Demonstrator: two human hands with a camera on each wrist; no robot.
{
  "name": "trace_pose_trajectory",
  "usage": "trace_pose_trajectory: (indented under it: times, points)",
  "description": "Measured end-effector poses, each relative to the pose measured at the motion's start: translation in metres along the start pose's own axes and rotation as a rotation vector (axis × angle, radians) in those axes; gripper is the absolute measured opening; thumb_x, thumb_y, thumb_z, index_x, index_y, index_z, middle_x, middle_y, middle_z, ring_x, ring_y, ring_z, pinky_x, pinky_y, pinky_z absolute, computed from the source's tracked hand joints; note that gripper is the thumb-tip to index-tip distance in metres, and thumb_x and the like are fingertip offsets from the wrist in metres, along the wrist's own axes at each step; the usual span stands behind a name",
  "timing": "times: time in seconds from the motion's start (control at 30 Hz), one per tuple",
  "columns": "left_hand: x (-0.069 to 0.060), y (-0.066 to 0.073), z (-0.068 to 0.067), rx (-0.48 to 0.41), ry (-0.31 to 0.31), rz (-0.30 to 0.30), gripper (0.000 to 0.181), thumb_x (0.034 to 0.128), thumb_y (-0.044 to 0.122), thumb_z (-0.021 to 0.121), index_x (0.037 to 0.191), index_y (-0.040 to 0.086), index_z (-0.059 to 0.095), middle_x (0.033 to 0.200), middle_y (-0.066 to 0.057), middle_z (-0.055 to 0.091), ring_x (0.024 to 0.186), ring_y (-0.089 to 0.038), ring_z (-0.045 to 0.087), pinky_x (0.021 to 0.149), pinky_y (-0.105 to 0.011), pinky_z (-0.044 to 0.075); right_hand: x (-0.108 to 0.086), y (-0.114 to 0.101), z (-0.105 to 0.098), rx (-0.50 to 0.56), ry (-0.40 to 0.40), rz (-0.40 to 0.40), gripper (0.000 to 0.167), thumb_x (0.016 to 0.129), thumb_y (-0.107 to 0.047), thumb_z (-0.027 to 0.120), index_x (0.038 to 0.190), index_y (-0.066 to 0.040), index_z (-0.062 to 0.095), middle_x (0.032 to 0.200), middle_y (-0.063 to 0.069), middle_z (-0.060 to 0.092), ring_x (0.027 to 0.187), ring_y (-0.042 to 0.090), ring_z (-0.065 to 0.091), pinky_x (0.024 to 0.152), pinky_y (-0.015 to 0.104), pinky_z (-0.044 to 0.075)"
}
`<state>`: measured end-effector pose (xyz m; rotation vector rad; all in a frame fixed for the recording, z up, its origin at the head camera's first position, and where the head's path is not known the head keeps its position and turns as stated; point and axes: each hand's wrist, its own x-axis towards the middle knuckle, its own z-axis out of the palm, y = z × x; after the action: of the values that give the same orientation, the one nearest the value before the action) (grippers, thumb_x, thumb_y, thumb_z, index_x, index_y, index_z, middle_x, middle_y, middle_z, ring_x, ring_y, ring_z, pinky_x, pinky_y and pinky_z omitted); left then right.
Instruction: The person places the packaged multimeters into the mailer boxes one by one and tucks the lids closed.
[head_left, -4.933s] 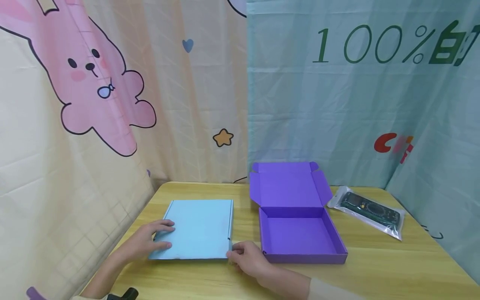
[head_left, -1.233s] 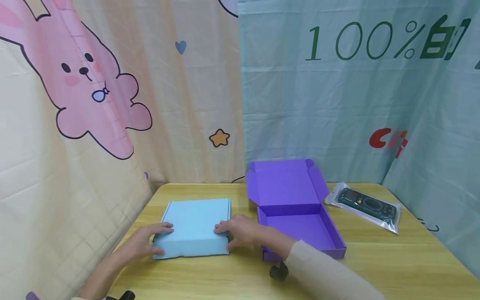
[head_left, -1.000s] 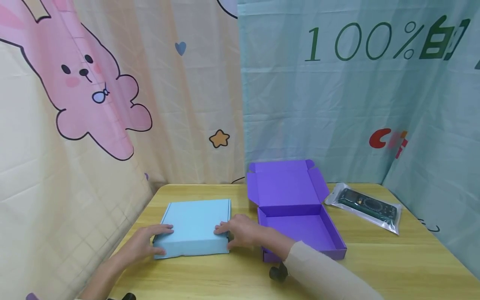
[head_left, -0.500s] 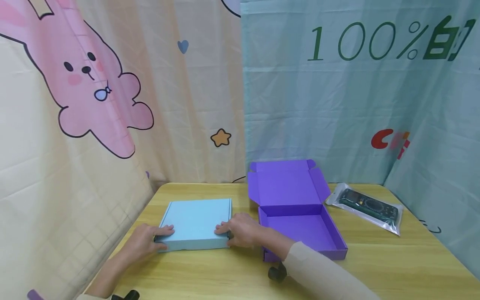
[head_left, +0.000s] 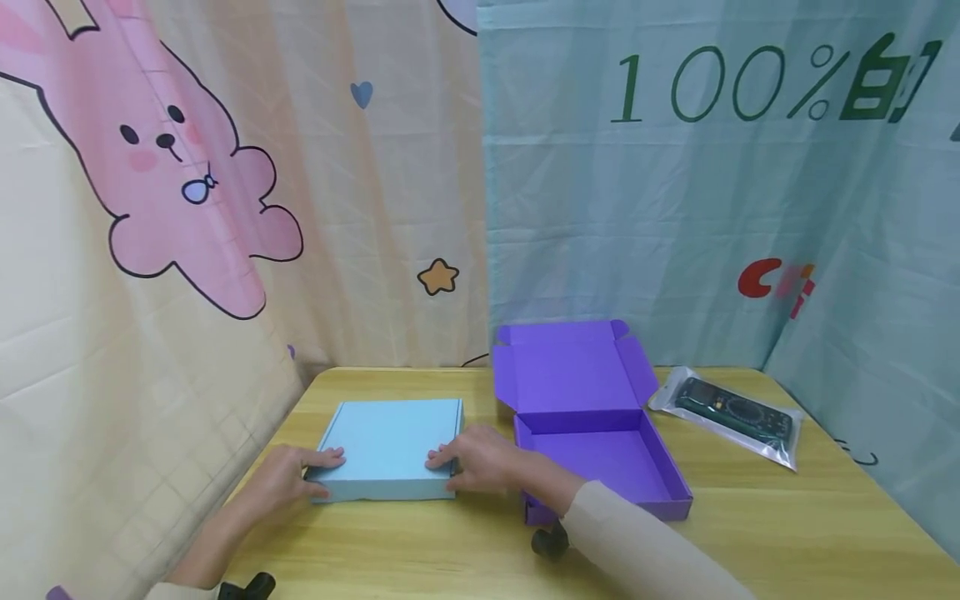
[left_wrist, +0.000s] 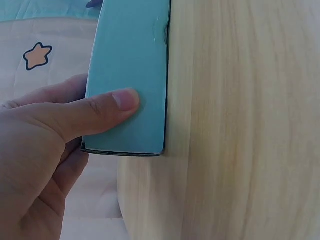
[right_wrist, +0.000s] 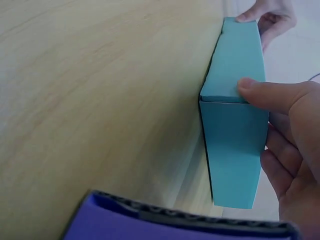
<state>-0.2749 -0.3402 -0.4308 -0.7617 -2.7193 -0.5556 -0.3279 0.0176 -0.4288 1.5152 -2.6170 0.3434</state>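
A light blue cardboard mailer box (head_left: 393, 437) lies with its lid down on the table, left of centre in the head view. My left hand (head_left: 281, 483) grips its front left corner. In the left wrist view that thumb (left_wrist: 107, 110) presses the front face, with the other fingers partly hidden behind the box. My right hand (head_left: 480, 458) holds the front right corner. Its thumb (right_wrist: 270, 95) lies on the front face in the right wrist view, while the fingers reach over the lid and the right side.
A purple mailer box (head_left: 600, 458) stands with its lid raised, right of the blue box and close to my right forearm. Farther right lies a multimeter (head_left: 735, 412) in a clear plastic bag. Printed curtains (head_left: 390, 208) hang around the wooden table (head_left: 420, 550).
The right hand has come from the box's lower right edge up onto its front corner. The blue box's front flap, which stuck out toward me, now stands upright as the front face.
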Motion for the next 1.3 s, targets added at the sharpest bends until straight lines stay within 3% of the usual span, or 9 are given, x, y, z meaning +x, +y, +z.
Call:
trace_pose_trajectory:
  times: [0.1, 0.33, 0.47, 0.67, 0.87, 1.03, 1.3]
  points:
    - [0.005, -0.004, -0.002, -0.016, -0.014, -0.017, 0.049, 0.0640, 0.013, 0.096, 0.110, 0.006, 0.081, 0.119, -0.007, 0.073, 0.111, -0.038, 0.067, 0.082, -0.036, 0.060, 0.005, 0.001, -0.001, 0.022, -0.009, 0.008, 0.045, 0.085, -0.029, 0.088, 0.127, -0.025, 0.074, 0.130, -0.009, 0.066, 0.120, 0.005, 0.061, 0.088, 0.017, 0.051]
    - [0.016, -0.014, -0.002, -0.091, -0.058, -0.079, 0.046, 0.0676, 0.007, 0.094, 0.111, 0.002, 0.080, 0.122, -0.011, 0.072, 0.119, -0.042, 0.062, 0.092, -0.044, 0.056, 0.019, 0.007, -0.003, 0.073, -0.033, 0.043, 0.045, 0.083, -0.029, 0.090, 0.125, -0.024, 0.076, 0.128, -0.011, 0.067, 0.120, 0.004, 0.060, 0.096, 0.019, 0.049]
    - [0.023, -0.021, -0.003, -0.102, -0.043, -0.107, 0.046, 0.0674, 0.003, 0.094, 0.111, 0.001, 0.080, 0.123, -0.014, 0.071, 0.121, -0.044, 0.060, 0.095, -0.052, 0.054, 0.029, 0.012, -0.002, 0.092, -0.037, 0.065, 0.044, 0.084, -0.027, 0.089, 0.126, -0.024, 0.076, 0.130, -0.011, 0.066, 0.122, 0.006, 0.060, 0.098, 0.021, 0.049]
    - [0.036, -0.035, -0.003, -0.080, -0.015, -0.148, 0.046, 0.0667, -0.003, 0.093, 0.110, 0.000, 0.080, 0.123, -0.015, 0.071, 0.123, -0.046, 0.059, 0.094, -0.052, 0.054, 0.046, 0.019, -0.002, 0.133, -0.037, 0.122, 0.043, 0.086, -0.024, 0.087, 0.127, -0.024, 0.075, 0.132, -0.011, 0.065, 0.126, 0.009, 0.058, 0.101, 0.023, 0.047]
    - [0.052, -0.045, 0.001, -0.143, -0.007, -0.204, 0.047, 0.0682, -0.007, 0.090, 0.113, -0.002, 0.077, 0.128, -0.018, 0.067, 0.130, -0.051, 0.050, 0.103, -0.061, 0.045, 0.059, 0.028, -0.005, 0.125, -0.043, 0.195, 0.042, 0.087, -0.024, 0.087, 0.127, -0.025, 0.076, 0.133, -0.013, 0.065, 0.129, 0.012, 0.057, 0.105, 0.024, 0.045]
    - [0.062, -0.049, 0.002, -0.186, 0.009, -0.206, 0.049, 0.0657, -0.011, 0.089, 0.112, -0.005, 0.076, 0.128, -0.021, 0.066, 0.130, -0.052, 0.049, 0.104, -0.062, 0.042, 0.064, 0.031, -0.007, 0.117, -0.055, 0.224, 0.043, 0.087, -0.024, 0.086, 0.129, -0.026, 0.075, 0.135, -0.014, 0.064, 0.132, 0.013, 0.054, 0.107, 0.027, 0.043]
    - [0.059, -0.050, -0.002, -0.200, -0.006, -0.218, 0.045, 0.0669, -0.011, 0.088, 0.111, -0.006, 0.077, 0.127, -0.022, 0.067, 0.130, -0.054, 0.048, 0.106, -0.063, 0.040, 0.066, 0.029, -0.005, 0.121, -0.060, 0.220, 0.043, 0.089, -0.022, 0.084, 0.131, -0.025, 0.073, 0.137, -0.013, 0.062, 0.133, 0.012, 0.053, 0.109, 0.027, 0.041]
